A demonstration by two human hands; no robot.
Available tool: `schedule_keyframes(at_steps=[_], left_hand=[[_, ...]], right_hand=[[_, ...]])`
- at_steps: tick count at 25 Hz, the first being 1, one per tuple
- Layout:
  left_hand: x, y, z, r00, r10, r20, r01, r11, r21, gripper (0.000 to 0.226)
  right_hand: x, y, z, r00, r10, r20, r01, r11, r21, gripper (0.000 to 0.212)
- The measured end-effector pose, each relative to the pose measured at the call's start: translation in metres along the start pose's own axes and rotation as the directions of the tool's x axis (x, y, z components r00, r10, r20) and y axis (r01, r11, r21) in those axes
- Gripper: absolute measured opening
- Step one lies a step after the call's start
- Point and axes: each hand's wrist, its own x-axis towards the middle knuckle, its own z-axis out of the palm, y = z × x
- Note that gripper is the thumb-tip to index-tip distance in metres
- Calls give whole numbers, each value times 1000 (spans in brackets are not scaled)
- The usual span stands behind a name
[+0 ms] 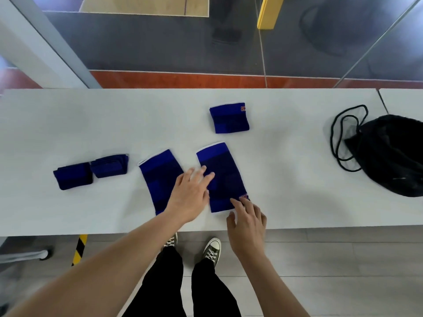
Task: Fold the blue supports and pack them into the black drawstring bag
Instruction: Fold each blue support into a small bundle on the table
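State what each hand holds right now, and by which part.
Nothing is gripped. The left hand lies flat on the left edge of the long blue support; the right hand presses fingertips on its near corner.

A white table [68, 124] stood over grey floor; grey sneakers [211, 251] and yellow-black hazard tape [79, 249] showed below

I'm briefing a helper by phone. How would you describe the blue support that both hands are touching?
On the white table, left of the black bag, lie five blue supports. It is the long flat one nearest the middle front edge, with an orange logo at its near corner.
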Motion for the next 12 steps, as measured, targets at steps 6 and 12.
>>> schedule_keyframes(at_steps=[6,12], left_hand=[[-3,-81,-18,939,-325,-109,325,946,-18,60],[-15,-103,-15,940,-329,-94,328,944,-22,49]], right_hand=[[11,-12,4,988,-119,-96,107,987,-117,32],[13,-61,25,971,-236,-34,228,962,-150,20]])
